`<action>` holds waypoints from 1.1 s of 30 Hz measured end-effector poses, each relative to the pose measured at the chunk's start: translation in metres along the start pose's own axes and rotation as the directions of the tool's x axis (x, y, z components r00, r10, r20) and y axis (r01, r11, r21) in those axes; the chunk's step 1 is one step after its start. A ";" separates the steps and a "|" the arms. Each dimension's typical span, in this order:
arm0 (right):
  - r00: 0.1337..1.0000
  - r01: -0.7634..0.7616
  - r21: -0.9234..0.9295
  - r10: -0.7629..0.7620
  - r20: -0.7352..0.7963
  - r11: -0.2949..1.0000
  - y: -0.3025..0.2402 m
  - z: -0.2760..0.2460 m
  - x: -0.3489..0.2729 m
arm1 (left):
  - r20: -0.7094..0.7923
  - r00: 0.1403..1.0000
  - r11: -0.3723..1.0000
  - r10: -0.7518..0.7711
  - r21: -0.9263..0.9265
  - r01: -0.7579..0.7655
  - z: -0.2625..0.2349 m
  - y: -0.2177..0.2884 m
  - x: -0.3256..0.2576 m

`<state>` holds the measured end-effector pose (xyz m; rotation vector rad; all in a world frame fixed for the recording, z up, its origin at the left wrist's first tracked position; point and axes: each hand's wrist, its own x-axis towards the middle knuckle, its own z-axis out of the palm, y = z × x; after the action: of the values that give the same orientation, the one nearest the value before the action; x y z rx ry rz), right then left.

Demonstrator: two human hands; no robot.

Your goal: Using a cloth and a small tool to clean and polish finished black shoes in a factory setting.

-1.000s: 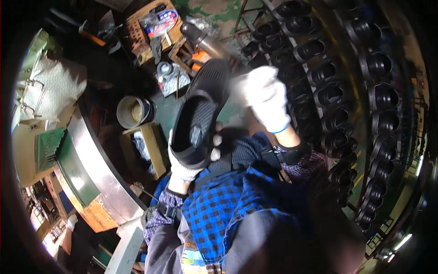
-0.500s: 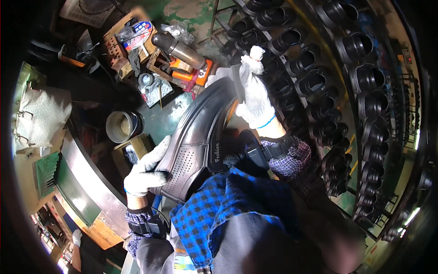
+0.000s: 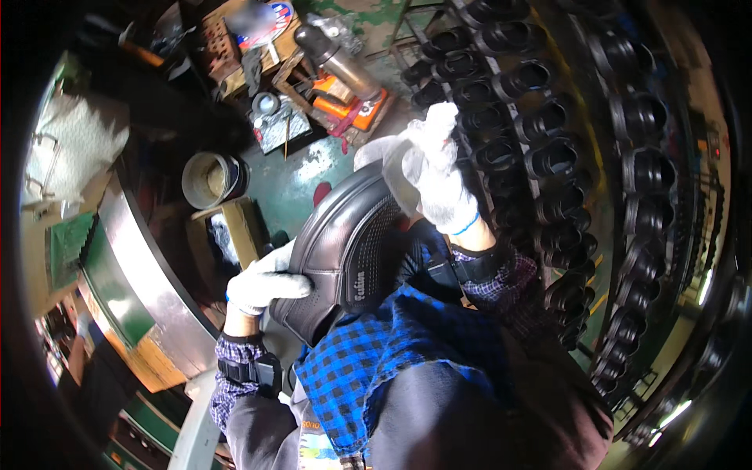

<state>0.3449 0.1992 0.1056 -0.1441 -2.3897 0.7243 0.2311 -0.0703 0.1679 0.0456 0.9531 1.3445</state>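
A black leather shoe [image 3: 323, 254] with rows of small punched holes is held tilted over my lap, its toe pointing up and away. My gloved left hand [image 3: 265, 283] grips it near the heel, thumb across the side. At the toe end, my gloved right hand [image 3: 448, 184] is closed on a pale, thin cloth [image 3: 401, 178] that touches the shoe's upper; motion smears it. A white bunched end sticks up above the right fingers. Under the shoe, a blue and black checked cloth [image 3: 368, 352] covers my lap.
Racks of black shoes [image 3: 552, 157] stand along the right. Ahead are a metal flask [image 3: 345, 66], an orange device [image 3: 356, 110] and a small cup [image 3: 266, 103]. A bucket [image 3: 207, 178] and cardboard box [image 3: 239, 227] lie left, beside a metal-edged bench [image 3: 157, 266]. Another person's arm [image 3: 77, 356] shows lower left.
The shoe has turned and tipped, so its toe is rounder in view and its perforated side shows differently. My right hand has moved slightly right and down; the left thumb now lies across the shoe.
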 end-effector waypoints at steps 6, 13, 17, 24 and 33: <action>0.919 -0.382 0.499 0.262 0.295 0.778 -0.023 0.048 0.015 | -0.287 0.956 0.983 -0.059 -0.182 0.006 -0.031 -0.023 -0.008; 0.602 -0.768 0.570 0.635 0.485 0.292 -0.001 0.189 -0.015 | -0.449 0.886 0.915 -0.115 -0.395 -0.081 -0.118 -0.062 -0.015; 0.231 -0.947 0.317 0.583 0.779 -0.047 0.026 0.301 -0.021 | -0.673 0.734 0.994 -0.092 -0.102 0.031 -0.181 -0.089 -0.039; -0.276 -0.875 -0.484 0.809 0.519 0.011 0.167 0.549 -0.021 | -0.626 0.740 0.546 0.247 0.721 0.427 -0.261 -0.189 -0.103; 0.085 -0.666 -0.634 0.885 0.458 0.392 0.202 0.642 -0.002 | -0.875 0.106 0.853 -0.473 -0.425 0.304 -0.269 -0.197 -0.102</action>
<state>-0.0546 0.0710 -0.4210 -1.7827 -3.1273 1.0641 0.2345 -0.3402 -0.0531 -1.2929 1.7607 0.7754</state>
